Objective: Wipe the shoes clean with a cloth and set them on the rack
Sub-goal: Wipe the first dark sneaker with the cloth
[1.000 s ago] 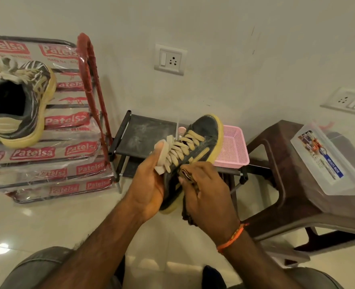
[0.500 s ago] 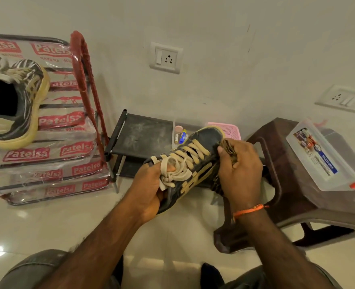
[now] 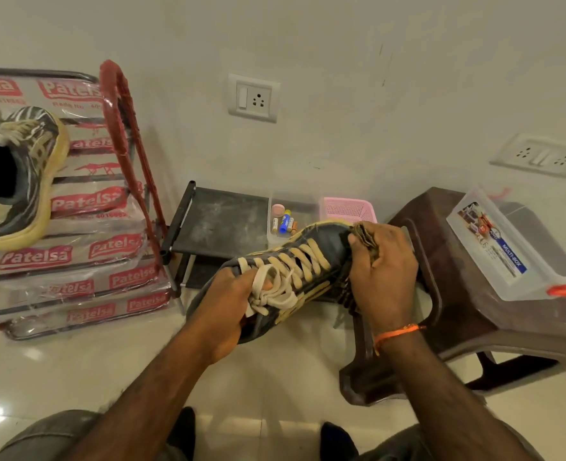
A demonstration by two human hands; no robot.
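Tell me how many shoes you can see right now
2. One shoe is held up between the left hand and the right hand, which holds a cloth at its toe. The other shoe sits on the rack. More may lie outside the view.

Both forearms reach forward, the left hand (image 3: 223,307) curled in a grip, the right hand (image 3: 383,277) clenched farther right.

one shoe (image 3: 19,174) up on the rack (image 3: 108,207) far left, low shelf (image 3: 221,224) in the middle, basket (image 3: 348,209) on it, stool (image 3: 458,294) right with box (image 3: 508,247) on top
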